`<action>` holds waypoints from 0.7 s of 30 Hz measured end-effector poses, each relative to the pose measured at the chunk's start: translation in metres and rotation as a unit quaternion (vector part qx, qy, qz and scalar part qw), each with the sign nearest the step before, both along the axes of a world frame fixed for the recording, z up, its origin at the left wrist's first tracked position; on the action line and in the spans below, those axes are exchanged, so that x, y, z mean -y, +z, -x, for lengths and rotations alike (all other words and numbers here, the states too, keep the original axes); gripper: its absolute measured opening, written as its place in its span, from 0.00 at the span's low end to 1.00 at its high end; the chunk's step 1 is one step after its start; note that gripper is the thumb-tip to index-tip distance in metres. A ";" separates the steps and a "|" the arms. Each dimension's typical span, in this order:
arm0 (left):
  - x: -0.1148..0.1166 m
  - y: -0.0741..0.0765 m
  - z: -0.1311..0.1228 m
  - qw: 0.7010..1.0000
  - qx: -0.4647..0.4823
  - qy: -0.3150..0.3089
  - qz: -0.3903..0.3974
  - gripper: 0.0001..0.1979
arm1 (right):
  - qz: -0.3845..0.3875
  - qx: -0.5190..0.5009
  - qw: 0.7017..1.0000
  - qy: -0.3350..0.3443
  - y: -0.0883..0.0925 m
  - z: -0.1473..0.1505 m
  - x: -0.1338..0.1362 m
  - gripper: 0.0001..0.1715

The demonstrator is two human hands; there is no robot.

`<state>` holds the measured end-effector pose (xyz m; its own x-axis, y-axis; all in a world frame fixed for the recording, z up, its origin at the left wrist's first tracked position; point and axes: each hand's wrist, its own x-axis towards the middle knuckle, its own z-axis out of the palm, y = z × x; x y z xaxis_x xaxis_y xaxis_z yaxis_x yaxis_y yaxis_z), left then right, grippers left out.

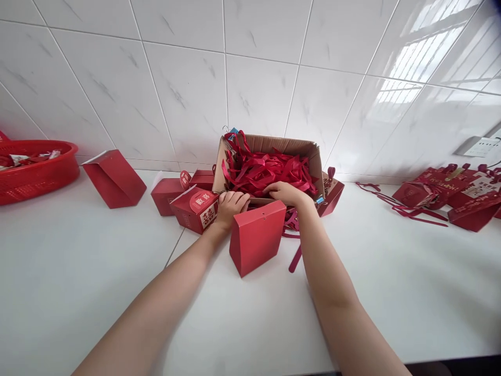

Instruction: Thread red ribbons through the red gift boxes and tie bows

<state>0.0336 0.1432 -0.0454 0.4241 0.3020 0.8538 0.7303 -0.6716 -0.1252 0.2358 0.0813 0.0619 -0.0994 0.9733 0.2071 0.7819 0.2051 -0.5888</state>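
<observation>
A cardboard carton [282, 143] full of loose red ribbons [274, 169] stands against the wall. My left hand [231, 207] curls its fingers over the carton's front left edge. Reaching over the front rim, my right hand [287, 193] has its fingers bent down and closed on ribbon at the front of the pile; the fingertips are hidden. A plain red gift box [258, 237] stands upright between my forearms, with small holes near its top. Beside my left hand is a red gift box with printed characters [195, 209].
A red plastic basket [39, 177] and another red box [115, 180] stand at the left. More red boxes flank the carton. Decorated boxes [442, 185] with trailing ribbons [415, 211] lie at the right. The tiled wall [258, 89] bounds the white table [219, 324] behind.
</observation>
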 end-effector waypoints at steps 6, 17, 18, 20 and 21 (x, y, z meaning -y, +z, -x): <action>0.002 0.001 0.000 0.998 0.012 -0.012 -0.064 0.08 | -0.077 -0.024 0.996 -0.037 -0.018 -0.020 -0.035 0.35; 0.007 0.000 0.000 0.997 0.019 -0.022 -0.075 0.07 | 0.064 0.042 0.987 -0.143 -0.020 -0.030 -0.019 0.71; 0.007 0.000 0.000 0.997 0.019 -0.024 -0.076 0.07 | 0.076 0.051 0.980 -0.179 -0.020 -0.025 -0.021 0.69; 0.008 0.000 0.000 0.996 0.018 -0.027 -0.079 0.06 | 0.079 0.055 0.964 -0.249 -0.021 -0.020 -0.025 0.54; 0.008 0.000 0.000 0.996 0.019 -0.029 -0.082 0.05 | 0.071 0.049 0.958 -0.274 -0.022 -0.021 -0.027 0.44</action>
